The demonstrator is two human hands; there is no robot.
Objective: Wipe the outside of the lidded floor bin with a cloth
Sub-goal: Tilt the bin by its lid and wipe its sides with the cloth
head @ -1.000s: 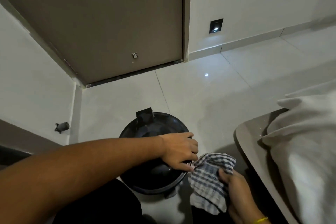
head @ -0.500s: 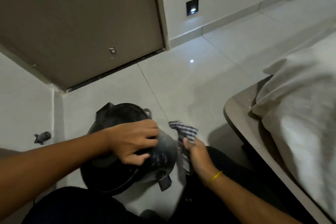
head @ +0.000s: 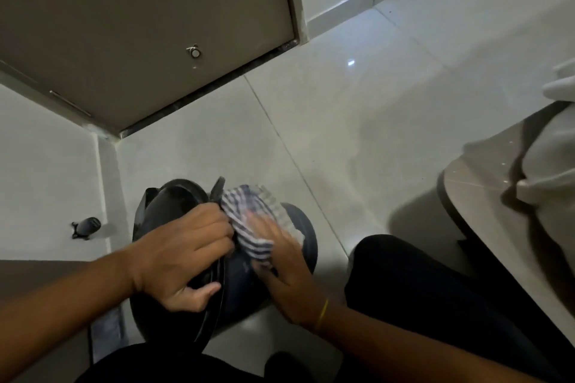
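A round black lidded floor bin (head: 174, 205) stands on the tiled floor, tipped toward the left, its dark side wall (head: 303, 233) turned up to the right. My left hand (head: 183, 255) grips the bin's lid and rim. My right hand (head: 280, 261), blurred by motion and with a yellow band at the wrist, presses a blue-and-white checked cloth (head: 249, 214) flat against the bin's side wall. The bin's base is hidden behind my hands and arms.
A brown door (head: 140, 25) with a small door stop (head: 194, 51) closes the corner behind the bin. A black wall-mounted stopper (head: 87, 227) sticks out at left. A bed frame corner (head: 476, 196) with white bedding (head: 547, 165) is at right. My dark-trousered knee (head: 404, 274) is near the bin.
The bin has tipped further onto its side. My right hand has brought the cloth from beside the bin up onto its side wall. My left hand keeps hold of the lid.
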